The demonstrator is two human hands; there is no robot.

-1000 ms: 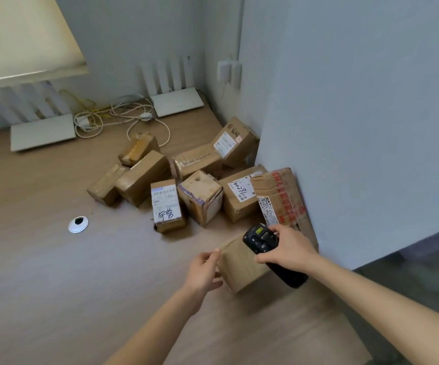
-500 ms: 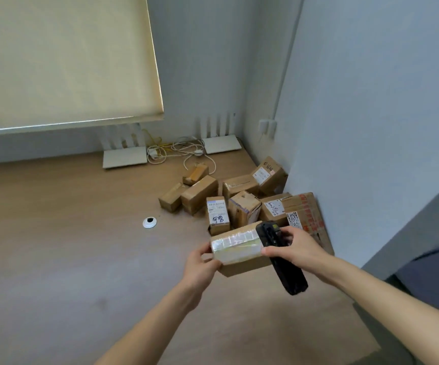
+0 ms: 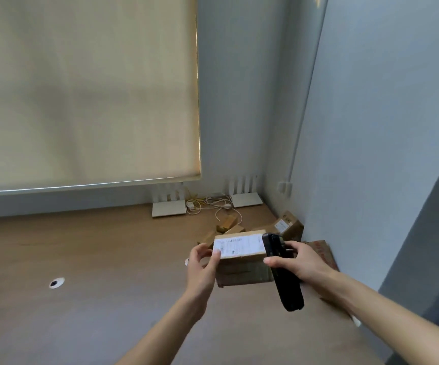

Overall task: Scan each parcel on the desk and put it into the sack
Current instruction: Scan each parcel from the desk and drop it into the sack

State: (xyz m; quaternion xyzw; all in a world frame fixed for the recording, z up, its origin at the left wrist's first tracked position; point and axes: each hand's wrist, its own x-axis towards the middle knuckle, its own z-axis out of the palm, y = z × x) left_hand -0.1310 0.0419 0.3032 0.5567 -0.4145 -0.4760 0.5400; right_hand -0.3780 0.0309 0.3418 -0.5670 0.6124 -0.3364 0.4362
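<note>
Parcel: held above counter, white label up.
Left hand: fingers grip parcel's left end.
Right hand: fingers wrapped round black scanner, against parcel's right end.

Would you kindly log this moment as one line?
step: scanning | left hand: holds parcel, label up | right hand: grips scanner | sack: unseen

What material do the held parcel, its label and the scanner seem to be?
Parcel: brown cardboard, matte, apparently with glossy clear tape on its side. Label: white paper with dark print. Scanner: probably black plastic, smooth with a slight sheen.
</note>
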